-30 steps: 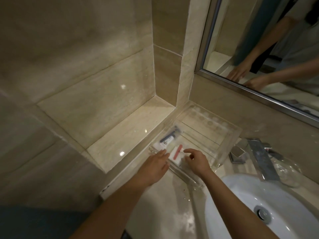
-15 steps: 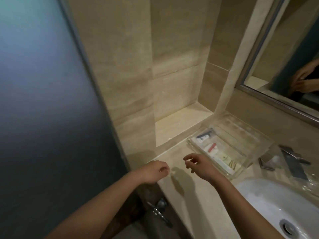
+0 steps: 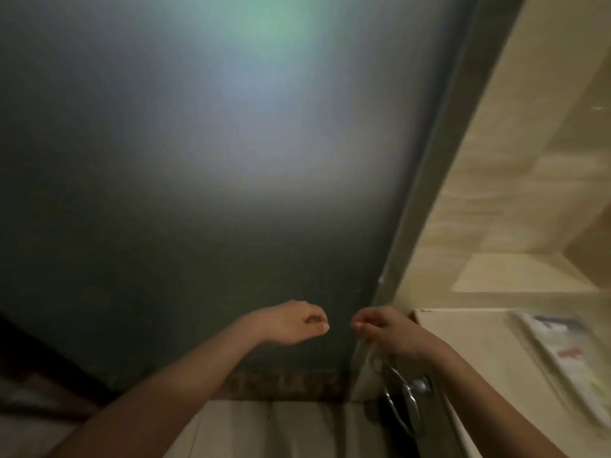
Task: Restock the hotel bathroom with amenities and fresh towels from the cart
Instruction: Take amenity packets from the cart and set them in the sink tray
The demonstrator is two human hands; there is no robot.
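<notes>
head view, left hand (image 3: 291, 322): fingers loosely curled, holding nothing.
head view, right hand (image 3: 386, 328): fingers loosely curled, nothing visible in its grip, beside the bench corner.
clear plastic amenity tray (image 3: 562, 358): blurred, on the beige stone bench (image 3: 463, 345), well right of both hands.
room: dark frosted glass panel (image 3: 231, 160), beige wall tiles (image 3: 529, 160).

We see a beige polished stone counter (image 3: 476, 345) at the lower right. Directly on it lies a clear shallow rectangular plastic tray (image 3: 524, 327). Inside this lie pale flat sachets (image 3: 568, 353) with red and green marks, too blurred for us to read.
</notes>
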